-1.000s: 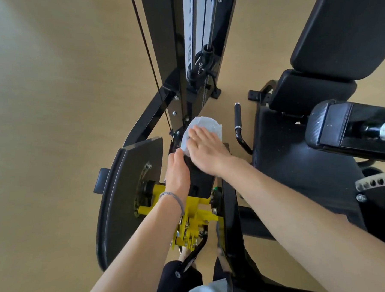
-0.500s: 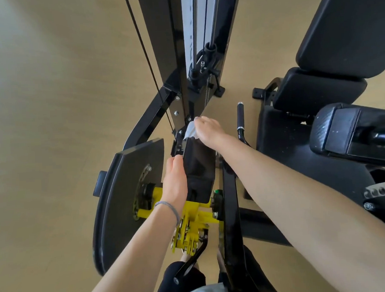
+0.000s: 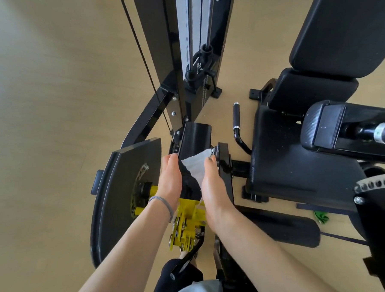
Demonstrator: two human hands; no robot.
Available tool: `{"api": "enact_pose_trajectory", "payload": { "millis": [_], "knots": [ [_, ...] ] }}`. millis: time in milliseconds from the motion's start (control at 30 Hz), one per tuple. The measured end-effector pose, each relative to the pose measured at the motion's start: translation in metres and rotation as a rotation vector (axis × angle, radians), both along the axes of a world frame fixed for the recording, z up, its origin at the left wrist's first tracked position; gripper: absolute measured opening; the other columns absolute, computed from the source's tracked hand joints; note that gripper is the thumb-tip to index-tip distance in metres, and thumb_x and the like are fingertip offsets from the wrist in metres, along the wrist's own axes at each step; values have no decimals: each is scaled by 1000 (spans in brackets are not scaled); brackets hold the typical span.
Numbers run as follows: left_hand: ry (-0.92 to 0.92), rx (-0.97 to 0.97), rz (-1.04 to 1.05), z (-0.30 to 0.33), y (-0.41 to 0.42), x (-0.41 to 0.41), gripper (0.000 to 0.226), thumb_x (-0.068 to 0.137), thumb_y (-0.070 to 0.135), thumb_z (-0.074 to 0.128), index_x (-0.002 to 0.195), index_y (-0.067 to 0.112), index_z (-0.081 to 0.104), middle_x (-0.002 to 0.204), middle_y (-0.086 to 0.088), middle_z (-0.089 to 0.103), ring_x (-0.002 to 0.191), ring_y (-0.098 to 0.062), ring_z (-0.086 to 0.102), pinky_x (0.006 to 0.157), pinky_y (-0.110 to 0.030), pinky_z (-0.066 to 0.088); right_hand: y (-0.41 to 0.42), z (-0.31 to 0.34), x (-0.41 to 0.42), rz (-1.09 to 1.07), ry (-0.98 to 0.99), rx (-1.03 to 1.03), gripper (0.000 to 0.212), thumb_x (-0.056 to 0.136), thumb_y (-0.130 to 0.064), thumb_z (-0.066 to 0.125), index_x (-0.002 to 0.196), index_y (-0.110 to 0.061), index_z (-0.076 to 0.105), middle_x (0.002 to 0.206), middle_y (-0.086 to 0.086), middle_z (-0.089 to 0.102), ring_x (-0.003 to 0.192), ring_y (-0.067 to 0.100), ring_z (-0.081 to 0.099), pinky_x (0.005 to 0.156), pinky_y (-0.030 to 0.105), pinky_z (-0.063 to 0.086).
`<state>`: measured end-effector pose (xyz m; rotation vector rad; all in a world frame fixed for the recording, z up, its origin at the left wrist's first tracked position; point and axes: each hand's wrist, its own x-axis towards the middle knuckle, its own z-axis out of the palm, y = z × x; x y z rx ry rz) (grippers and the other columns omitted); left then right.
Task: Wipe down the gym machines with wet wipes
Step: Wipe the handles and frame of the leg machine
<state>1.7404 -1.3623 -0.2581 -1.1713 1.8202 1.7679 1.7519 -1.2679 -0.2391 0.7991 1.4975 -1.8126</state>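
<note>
A black gym machine fills the view, with a padded black arm (image 3: 195,136) at the centre above a yellow adjuster (image 3: 186,222). My right hand (image 3: 212,185) presses a white wet wipe (image 3: 196,164) against the right side of that padded arm. My left hand (image 3: 170,178), a grey band on its wrist, grips the pad's left edge. Part of the wipe is hidden under my right palm.
A black disc-shaped guard (image 3: 122,194) stands to the left. The seat (image 3: 295,162) and backrest (image 3: 346,26) are on the right, with a curved handle (image 3: 238,127) between. The weight-stack tower (image 3: 193,45) rises behind. A roller pad (image 3: 333,127) juts in from the right. Wooden floor surrounds.
My right hand has pulled the wipe back along the pad from its far end towards me. The left hand has stayed on the pad's left edge.
</note>
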Motion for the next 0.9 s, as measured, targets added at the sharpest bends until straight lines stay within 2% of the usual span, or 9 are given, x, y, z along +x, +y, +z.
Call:
{"api": "enact_pose_trajectory", "payload": {
  "millis": [133,267,367,467,633,700,733,800,900],
  "knots": [
    [-18,4,-14,-2,-2,1,36,103,47,29,130,28,44,125,-5,56,116,-24,54,104,-45,44,3,-20,-35,23,-103,-25,87,88,-76,33,160,-28,23,163,4,30,149,26,31,123,50,23],
    [-43,8,-33,-4,-4,-2,39,103,47,28,136,29,40,130,-4,53,120,-25,53,110,-50,41,8,-25,-72,-53,-118,-23,58,103,-58,29,145,-20,45,143,8,52,128,28,51,109,40,38],
    [-39,14,-37,-4,-4,-1,36,102,48,31,131,30,42,128,-5,54,119,-26,54,109,-51,43,8,-18,-43,-61,-125,-142,70,99,-69,26,154,-27,37,152,5,47,138,28,45,118,49,33],
    [-40,32,-41,-4,-5,1,36,98,52,31,129,35,40,134,-5,52,124,-26,52,111,-50,41,3,-1,5,-131,-67,-103,66,101,-66,27,157,-31,30,150,-9,40,146,21,32,123,47,21],
    [-64,34,-66,-3,-8,1,41,100,52,29,136,34,39,137,-4,52,124,-25,53,111,-49,41,2,-9,-28,-89,-81,-106,72,97,-66,34,152,-18,36,157,5,38,143,29,37,121,53,26],
    [-62,26,-83,-2,-8,1,42,99,52,28,135,35,39,136,-3,52,123,-25,54,110,-50,42,-2,-10,-65,-72,-21,49,44,103,-47,36,128,-13,45,154,11,38,137,32,37,118,51,27],
    [-62,31,-88,-1,-8,1,42,99,52,28,136,34,39,136,-3,52,123,-26,53,110,-50,41,-3,-14,-83,0,16,149,32,106,-33,34,126,-10,46,153,14,37,138,33,34,118,48,26],
    [-57,36,-94,-2,-9,-1,41,101,50,28,135,31,39,132,-4,52,123,-26,52,111,-50,41,-6,-27,-109,262,221,364,39,108,-9,25,144,-1,39,160,13,30,148,29,21,121,46,17],
    [-48,36,-94,-6,-10,-2,35,103,47,27,131,30,40,129,-5,53,121,-24,53,111,-50,40,-10,-41,-133,774,395,640,50,109,-19,14,156,-13,28,166,1,22,153,22,14,122,44,12]
  ]
}}
